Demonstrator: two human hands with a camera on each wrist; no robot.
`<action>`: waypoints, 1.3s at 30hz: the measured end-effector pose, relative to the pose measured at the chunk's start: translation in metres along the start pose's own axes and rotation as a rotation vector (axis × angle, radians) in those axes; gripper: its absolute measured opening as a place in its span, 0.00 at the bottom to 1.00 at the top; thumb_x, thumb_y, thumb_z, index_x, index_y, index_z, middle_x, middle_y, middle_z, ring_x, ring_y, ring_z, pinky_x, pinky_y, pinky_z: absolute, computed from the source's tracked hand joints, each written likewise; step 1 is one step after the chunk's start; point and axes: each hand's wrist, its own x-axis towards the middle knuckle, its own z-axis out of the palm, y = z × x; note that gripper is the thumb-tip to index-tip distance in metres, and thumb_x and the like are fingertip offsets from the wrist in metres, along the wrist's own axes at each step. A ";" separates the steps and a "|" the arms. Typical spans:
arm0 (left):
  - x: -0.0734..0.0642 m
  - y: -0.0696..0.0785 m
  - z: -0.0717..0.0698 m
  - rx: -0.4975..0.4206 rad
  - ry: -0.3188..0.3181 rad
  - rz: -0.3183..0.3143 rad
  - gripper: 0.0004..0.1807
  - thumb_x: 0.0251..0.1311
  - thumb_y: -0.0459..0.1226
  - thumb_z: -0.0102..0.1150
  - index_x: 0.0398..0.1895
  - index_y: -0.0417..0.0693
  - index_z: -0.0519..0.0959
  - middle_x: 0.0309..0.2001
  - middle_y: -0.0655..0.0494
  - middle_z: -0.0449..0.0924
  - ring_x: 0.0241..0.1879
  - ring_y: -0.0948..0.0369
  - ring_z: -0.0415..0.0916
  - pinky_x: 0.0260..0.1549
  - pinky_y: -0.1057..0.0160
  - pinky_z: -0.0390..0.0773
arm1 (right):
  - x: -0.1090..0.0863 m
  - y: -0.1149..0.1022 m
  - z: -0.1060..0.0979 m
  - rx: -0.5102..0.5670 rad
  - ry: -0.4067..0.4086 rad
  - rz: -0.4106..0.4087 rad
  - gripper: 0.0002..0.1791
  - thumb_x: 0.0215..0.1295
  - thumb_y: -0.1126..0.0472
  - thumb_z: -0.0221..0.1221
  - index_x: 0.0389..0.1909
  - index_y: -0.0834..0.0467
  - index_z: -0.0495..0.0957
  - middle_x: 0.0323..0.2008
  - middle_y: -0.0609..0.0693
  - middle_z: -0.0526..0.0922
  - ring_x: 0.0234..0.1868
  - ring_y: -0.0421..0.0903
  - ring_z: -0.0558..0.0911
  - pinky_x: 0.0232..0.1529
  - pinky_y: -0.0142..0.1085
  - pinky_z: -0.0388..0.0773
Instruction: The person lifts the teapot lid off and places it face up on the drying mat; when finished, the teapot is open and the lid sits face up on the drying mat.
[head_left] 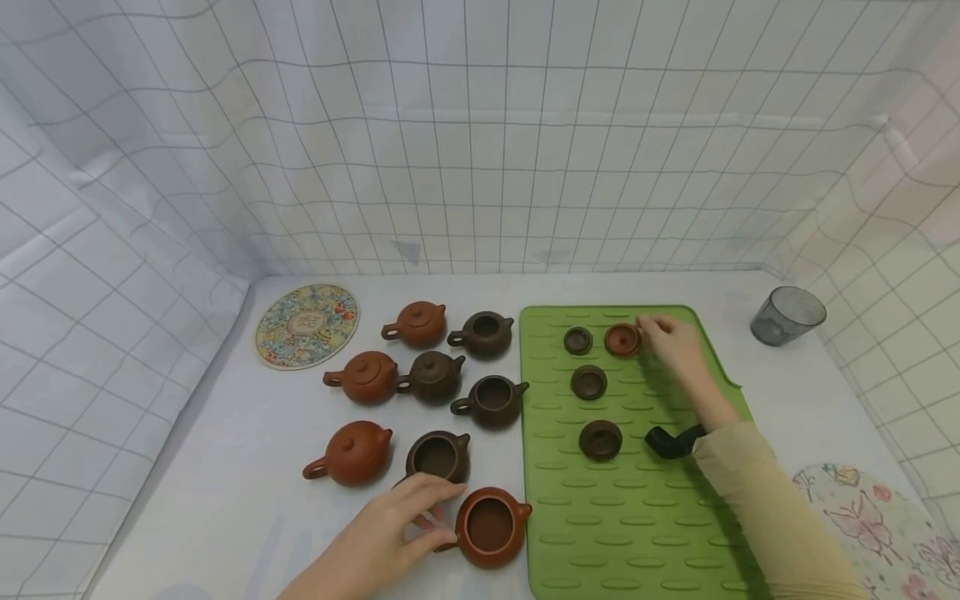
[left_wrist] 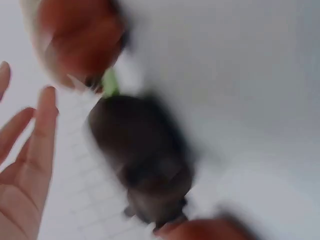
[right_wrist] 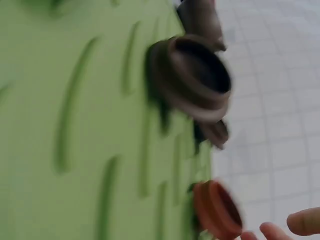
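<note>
My left hand is beside an open red clay teapot, its thumb right at the handle and its fingers spread apart. In the left wrist view the fingers are nearly straight, with nothing between them. Just beyond that hand stands an open dark teapot, its handle partly hidden. At the far part of the green mat, my right hand has its fingertips at the edge of a red teapot lid. The right wrist view shows that lid lying upturned, just past the fingertips, with the thumb held apart.
Three dark lids lie upturned on the mat. Left of it stand lidded red teapots, a lidded dark teapot and open dark ones. A flowered round mat lies far left, a grey glass far right.
</note>
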 end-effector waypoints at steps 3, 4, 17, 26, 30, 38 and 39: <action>0.008 0.006 -0.022 -0.039 0.108 0.066 0.21 0.60 0.38 0.67 0.57 0.50 0.79 0.49 0.54 0.81 0.37 0.73 0.79 0.32 0.71 0.82 | -0.005 -0.014 0.002 -0.032 0.024 -0.039 0.30 0.77 0.45 0.45 0.68 0.62 0.69 0.66 0.66 0.70 0.64 0.64 0.72 0.62 0.56 0.70; 0.012 0.008 -0.031 -0.042 0.140 0.084 0.21 0.59 0.35 0.67 0.57 0.50 0.79 0.48 0.53 0.82 0.36 0.72 0.79 0.32 0.70 0.82 | -0.007 -0.018 0.003 -0.038 0.024 -0.052 0.29 0.77 0.46 0.46 0.67 0.62 0.69 0.66 0.66 0.70 0.64 0.64 0.71 0.62 0.56 0.70; 0.089 -0.018 -0.109 0.075 0.262 -0.144 0.16 0.66 0.38 0.61 0.57 0.48 0.81 0.53 0.51 0.82 0.44 0.56 0.83 0.42 0.61 0.83 | -0.025 -0.087 0.069 0.051 -0.222 -0.252 0.20 0.73 0.51 0.55 0.60 0.55 0.78 0.61 0.56 0.79 0.64 0.56 0.74 0.63 0.52 0.71; 0.115 -0.044 -0.120 0.131 0.081 -0.320 0.20 0.69 0.41 0.58 0.61 0.43 0.77 0.57 0.43 0.80 0.59 0.45 0.76 0.56 0.46 0.77 | -0.037 -0.129 0.138 0.071 -0.406 -0.364 0.16 0.69 0.54 0.60 0.54 0.56 0.83 0.54 0.53 0.84 0.59 0.50 0.79 0.59 0.44 0.75; 0.119 -0.054 -0.122 0.159 -0.006 -0.376 0.19 0.69 0.39 0.58 0.60 0.41 0.77 0.57 0.41 0.80 0.58 0.43 0.77 0.55 0.43 0.76 | -0.039 -0.136 0.160 0.009 -0.464 -0.394 0.15 0.69 0.53 0.60 0.53 0.54 0.83 0.55 0.52 0.83 0.57 0.49 0.80 0.56 0.42 0.78; 0.123 -0.069 -0.119 0.192 -0.183 -0.392 0.21 0.64 0.34 0.62 0.59 0.38 0.76 0.55 0.39 0.80 0.53 0.46 0.81 0.52 0.49 0.80 | -0.039 -0.141 0.188 -0.124 -0.494 -0.441 0.13 0.67 0.54 0.62 0.49 0.52 0.85 0.52 0.50 0.85 0.57 0.49 0.81 0.56 0.43 0.78; 0.123 -0.070 -0.118 0.198 -0.196 -0.386 0.21 0.63 0.34 0.63 0.59 0.37 0.75 0.54 0.39 0.80 0.51 0.47 0.81 0.50 0.50 0.80 | -0.040 -0.141 0.190 -0.134 -0.497 -0.444 0.12 0.67 0.55 0.63 0.49 0.52 0.85 0.51 0.49 0.86 0.56 0.49 0.82 0.55 0.43 0.78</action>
